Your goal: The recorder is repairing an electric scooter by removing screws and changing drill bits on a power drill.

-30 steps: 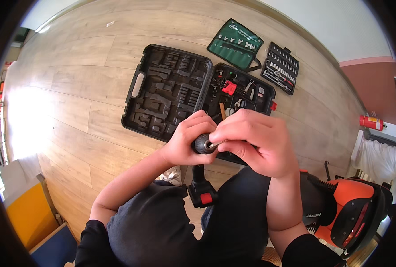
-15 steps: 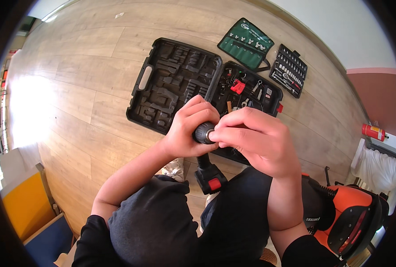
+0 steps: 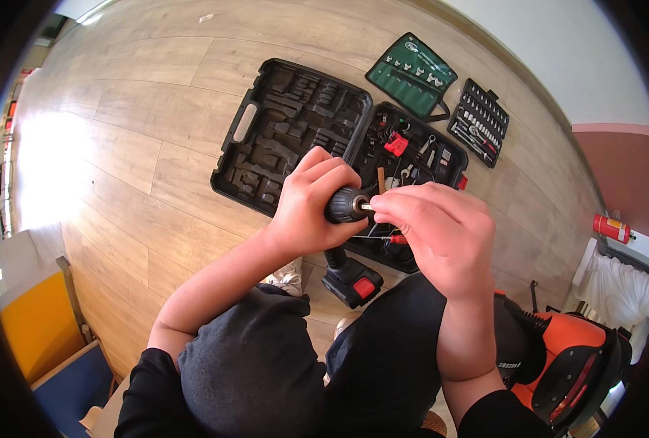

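Observation:
My left hand is wrapped round the head of a black cordless drill, whose battery base with a red patch hangs below, above my feet. The drill's ribbed chuck faces right, toward my other hand. At the chuck's mouth, my right hand is closed in a pinch on a short metal bit. A small length of the bit shows between chuck and fingertips; how deep it sits inside is hidden. Beneath both hands lies the open tool case, partly covered by them.
The case's right half holds loose tools, a red piece and a red-handled screwdriver. Beyond it lie a green wrench pouch and a socket set. An orange-and-black machine stands at right, a fire extinguisher farther off.
My right fingertips have drawn back slightly to the right from the chuck, and more of the metal bit shows. The drill has tilted, its base shifting a little right.

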`<state>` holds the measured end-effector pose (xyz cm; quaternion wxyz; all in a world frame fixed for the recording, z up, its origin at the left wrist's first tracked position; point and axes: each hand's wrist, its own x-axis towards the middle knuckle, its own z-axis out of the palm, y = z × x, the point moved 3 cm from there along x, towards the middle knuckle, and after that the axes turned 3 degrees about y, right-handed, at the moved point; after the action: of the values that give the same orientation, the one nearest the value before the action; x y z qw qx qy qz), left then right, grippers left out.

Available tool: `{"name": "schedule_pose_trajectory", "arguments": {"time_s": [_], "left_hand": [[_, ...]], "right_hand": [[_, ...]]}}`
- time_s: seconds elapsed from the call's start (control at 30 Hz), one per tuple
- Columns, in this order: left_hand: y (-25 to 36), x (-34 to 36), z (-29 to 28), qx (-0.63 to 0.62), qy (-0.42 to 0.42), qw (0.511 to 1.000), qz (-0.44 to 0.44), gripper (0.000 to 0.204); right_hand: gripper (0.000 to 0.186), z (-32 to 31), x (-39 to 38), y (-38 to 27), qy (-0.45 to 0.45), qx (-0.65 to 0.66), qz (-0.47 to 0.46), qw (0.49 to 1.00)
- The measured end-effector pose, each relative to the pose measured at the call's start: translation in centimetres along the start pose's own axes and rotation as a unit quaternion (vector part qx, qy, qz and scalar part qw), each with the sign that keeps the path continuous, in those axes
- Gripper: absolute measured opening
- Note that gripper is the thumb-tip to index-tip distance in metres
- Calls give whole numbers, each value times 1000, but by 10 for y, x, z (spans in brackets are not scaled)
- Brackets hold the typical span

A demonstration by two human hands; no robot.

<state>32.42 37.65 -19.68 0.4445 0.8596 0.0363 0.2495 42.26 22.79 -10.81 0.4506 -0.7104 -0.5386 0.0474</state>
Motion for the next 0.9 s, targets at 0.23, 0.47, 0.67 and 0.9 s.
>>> {"name": "schedule_pose_trajectory", "arguments": {"time_s": [0.23, 0.47, 0.67, 0.9], "left_hand": [[5, 2, -2, 26, -1, 1000, -11, 36], [0, -1, 1, 12, 25, 1000, 15, 33], [0, 0, 5, -33, 47, 996, 70, 34], [6, 5, 2, -60, 72, 988, 120, 28]], "right_hand": [[24, 1, 2, -6, 28, -53, -37, 998], [22, -1, 5, -12, -10, -42, -31, 999], [20, 1, 8, -10, -13, 19, -35, 999], [32, 1, 8, -19, 50, 81, -1, 995]]}}
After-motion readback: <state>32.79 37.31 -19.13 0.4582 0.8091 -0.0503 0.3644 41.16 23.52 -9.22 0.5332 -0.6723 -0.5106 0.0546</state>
